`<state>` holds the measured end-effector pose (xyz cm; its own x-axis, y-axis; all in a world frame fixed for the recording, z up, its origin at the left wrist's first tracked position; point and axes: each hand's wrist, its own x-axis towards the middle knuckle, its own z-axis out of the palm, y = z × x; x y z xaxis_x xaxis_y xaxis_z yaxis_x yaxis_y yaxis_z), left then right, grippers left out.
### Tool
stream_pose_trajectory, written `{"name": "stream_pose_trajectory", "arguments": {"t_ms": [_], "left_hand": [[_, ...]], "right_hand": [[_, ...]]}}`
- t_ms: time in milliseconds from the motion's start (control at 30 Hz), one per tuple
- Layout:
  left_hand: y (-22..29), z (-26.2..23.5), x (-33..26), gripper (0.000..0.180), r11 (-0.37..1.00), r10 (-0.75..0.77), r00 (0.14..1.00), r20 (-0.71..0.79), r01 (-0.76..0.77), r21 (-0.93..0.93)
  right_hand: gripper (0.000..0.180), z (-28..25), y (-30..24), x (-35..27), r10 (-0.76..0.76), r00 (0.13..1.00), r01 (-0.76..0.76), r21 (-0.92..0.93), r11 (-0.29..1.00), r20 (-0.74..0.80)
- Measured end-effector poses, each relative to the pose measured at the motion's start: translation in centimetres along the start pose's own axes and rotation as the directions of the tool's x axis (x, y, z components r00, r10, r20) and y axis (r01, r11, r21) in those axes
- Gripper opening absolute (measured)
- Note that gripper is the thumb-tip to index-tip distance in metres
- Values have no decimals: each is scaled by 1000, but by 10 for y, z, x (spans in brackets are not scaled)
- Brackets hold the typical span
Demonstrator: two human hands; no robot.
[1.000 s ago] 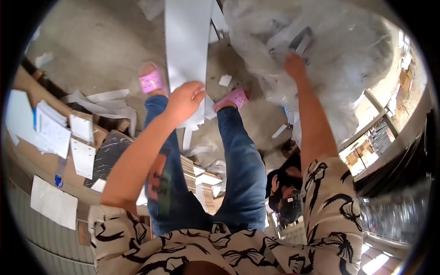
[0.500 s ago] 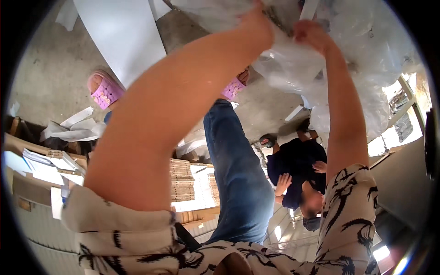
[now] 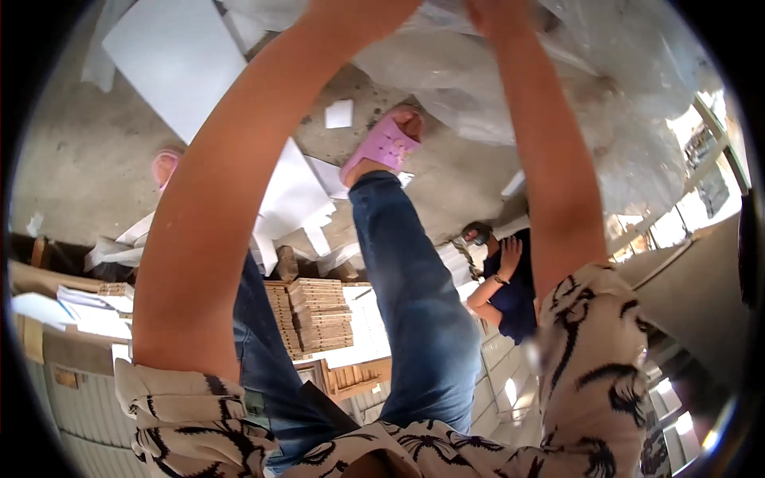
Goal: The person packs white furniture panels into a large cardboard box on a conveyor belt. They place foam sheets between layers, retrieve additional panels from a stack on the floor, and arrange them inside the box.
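Both my arms stretch up to the top edge of the picture. My left hand (image 3: 370, 11) is cut off there, beside a heap of clear plastic sheeting (image 3: 462, 92), and its fingers are out of sight. My right hand (image 3: 500, 14) is against the same plastic, its visible fingers curled in and closed on a fold of it. The fingertips are partly cut off by the edge. The crumpled sheeting spreads from between my hands toward the right.
White boards (image 3: 179, 60) lie on the concrete floor (image 3: 68, 151) at left, with a small white scrap (image 3: 339, 114) near my pink clog (image 3: 386, 143). Stacked brown strips (image 3: 319, 315) stand behind. A person (image 3: 510, 275) in dark clothes is at right.
My hands have gone up toward the top edge, the right one also shifting left. My pink-shod foot and the white boards show more fully. The person at right is now more hidden behind my arm.
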<state>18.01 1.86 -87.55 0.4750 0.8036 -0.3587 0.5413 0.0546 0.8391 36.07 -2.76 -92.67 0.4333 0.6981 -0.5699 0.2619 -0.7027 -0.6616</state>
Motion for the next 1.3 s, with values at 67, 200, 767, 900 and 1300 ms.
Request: {"name": "stream_pose_trajectory", "arguments": {"t_ms": [67, 200, 767, 900, 1300], "left_hand": [[4, -15, -13, 86, 923, -172, 959, 227, 237, -303], [27, -19, -107, 32, 626, -278, 764, 582, 604, -493], [33, -53, -281, 30, 303, -636, 536, 556, 835, -458], [29, -37, -281, 30, 311, -620, 551, 558, 826, -471], [53, -38, -264, 30, 364, -590, 554, 588, 832, -419]], "right_hand": [[24, 6, -45, -92, 163, 969, -210, 269, 940, 185], [33, -12, -20, -239, 252, 604, -625, 252, 739, 756], [29, -118, 130, -148, 491, 868, -368, 758, 538, 73], [28, -107, 118, -162, 449, 861, -494, 609, 621, 239], [51, -333, 251, -360, 335, 775, -602, -464, 650, -535]]}}
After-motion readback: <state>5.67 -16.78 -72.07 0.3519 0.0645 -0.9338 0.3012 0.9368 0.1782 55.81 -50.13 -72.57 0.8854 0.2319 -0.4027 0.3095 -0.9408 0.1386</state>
